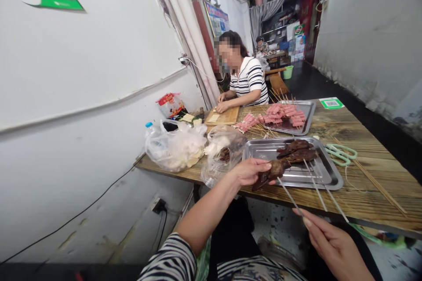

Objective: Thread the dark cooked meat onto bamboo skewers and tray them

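Observation:
My left hand (252, 172) is closed around a dark brown piece of meat (276, 169), shaped much like a cooked duck head, over the near left edge of a metal tray (336, 181). A thin skewer (289, 195) meets the meat at its lower right end. How deep its tip goes is hidden. Below the table edge, my right hand (325, 237) pinches that skewer's near end. More dark brown meat (298, 154) lies in the tray, with two skewers (315, 186) sticking out toward me over the rim.
Green-handled scissors (343, 153) and loose bamboo skewers (379, 182) lie right of the tray. Behind it, another metal tray (308, 118) holds pink skewered meat (285, 113). Plastic bags (176, 145) stand left. Across the table, a person (249, 79) works at a cutting board (227, 116).

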Action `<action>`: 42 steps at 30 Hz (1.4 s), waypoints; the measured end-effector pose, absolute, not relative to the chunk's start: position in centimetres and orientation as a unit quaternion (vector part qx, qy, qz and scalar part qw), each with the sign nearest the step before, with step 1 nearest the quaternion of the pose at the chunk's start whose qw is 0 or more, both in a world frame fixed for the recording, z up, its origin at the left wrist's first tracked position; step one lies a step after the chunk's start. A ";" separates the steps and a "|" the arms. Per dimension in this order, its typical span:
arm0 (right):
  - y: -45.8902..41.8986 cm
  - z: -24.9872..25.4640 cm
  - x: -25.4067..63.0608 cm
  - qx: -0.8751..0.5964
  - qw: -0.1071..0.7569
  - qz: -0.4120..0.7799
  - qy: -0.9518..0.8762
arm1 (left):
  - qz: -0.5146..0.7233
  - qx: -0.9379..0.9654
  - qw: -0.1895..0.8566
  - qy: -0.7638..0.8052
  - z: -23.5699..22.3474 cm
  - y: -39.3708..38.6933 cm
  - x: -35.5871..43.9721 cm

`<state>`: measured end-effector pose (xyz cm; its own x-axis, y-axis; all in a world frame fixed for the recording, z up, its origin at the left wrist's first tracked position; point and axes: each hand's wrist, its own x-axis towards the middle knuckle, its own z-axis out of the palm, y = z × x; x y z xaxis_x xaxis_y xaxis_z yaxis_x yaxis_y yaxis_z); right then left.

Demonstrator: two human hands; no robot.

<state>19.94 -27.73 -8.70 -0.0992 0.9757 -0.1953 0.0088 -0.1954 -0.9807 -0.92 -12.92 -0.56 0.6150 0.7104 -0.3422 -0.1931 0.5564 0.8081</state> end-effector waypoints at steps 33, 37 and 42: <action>-22.8 -6.0 14.9 -0.485 0.430 0.608 -0.458 | 0.249 0.367 0.814 0.376 -2.5 -12.1 -1.8; -23.3 -6.9 15.3 -0.499 0.436 0.604 -0.443 | 0.271 0.381 0.791 0.394 -2.3 -13.0 -2.6; -23.2 -8.1 16.2 -0.510 0.434 0.611 -0.422 | 0.336 0.524 0.570 0.537 -0.6 -15.3 -6.7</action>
